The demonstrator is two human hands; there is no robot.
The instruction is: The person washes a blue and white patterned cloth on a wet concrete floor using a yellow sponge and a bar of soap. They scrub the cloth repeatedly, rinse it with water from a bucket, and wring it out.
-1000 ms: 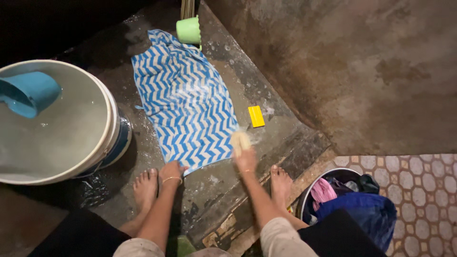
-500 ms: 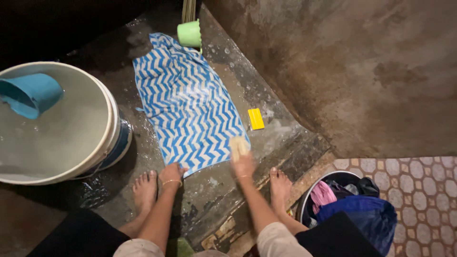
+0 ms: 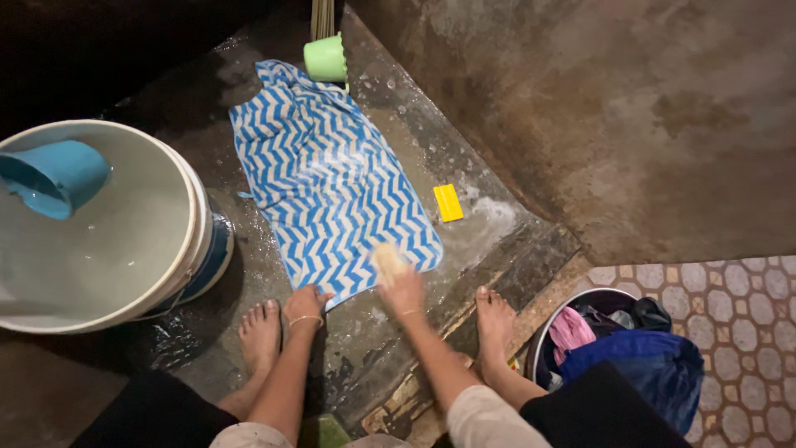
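Our left hand [image 3: 304, 305] pinned the near hem of the soaked blue-and-white zigzag cloth [image 3: 332, 178], spread flat on the wet floor; our right hand [image 3: 404, 288] clutched a pale soap bar [image 3: 386, 260]. Limp, heavy, probably slippery, we judged.

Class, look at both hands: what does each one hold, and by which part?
The right hand holds a pale soap bar by its near end, against the striped cloth. The left hand pins the cloth's near edge; whether it grips is unclear.
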